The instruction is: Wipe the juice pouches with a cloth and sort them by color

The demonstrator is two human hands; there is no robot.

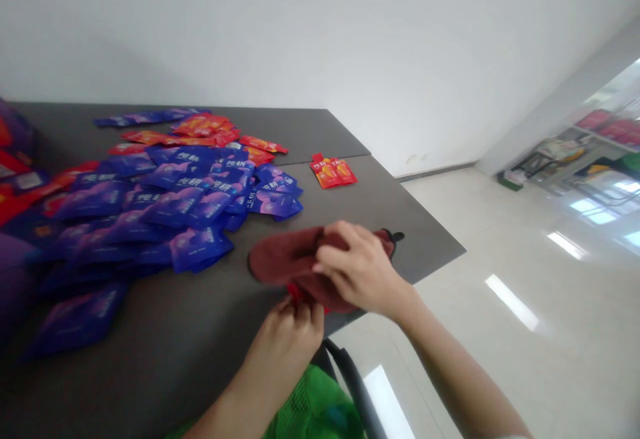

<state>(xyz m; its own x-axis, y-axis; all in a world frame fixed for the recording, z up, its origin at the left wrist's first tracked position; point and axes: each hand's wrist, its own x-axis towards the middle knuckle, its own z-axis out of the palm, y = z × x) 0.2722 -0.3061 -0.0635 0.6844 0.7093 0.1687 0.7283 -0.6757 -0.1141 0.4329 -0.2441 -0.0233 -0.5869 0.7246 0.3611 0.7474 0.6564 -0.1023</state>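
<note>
Above the near right part of the table, my right hand (357, 262) has its fingers closed on a folded reddish-brown cloth (280, 255) with dark edging and a black loop at its right end. Just below and to the left is my left hand (293, 332), curled over a small red packet (295, 291). Most of that packet is hidden by my fingers and the cloth. Farther back on the table lie two red-orange sachets (334, 172), side by side.
A heap of blue-purple sachets (170, 199) covers the table's left side, with several red-orange sachets (205, 127) behind it. The grey table (415, 225) ends at a right edge above a shiny floor (465, 225). Green mesh fabric (310, 402) is below my hands.
</note>
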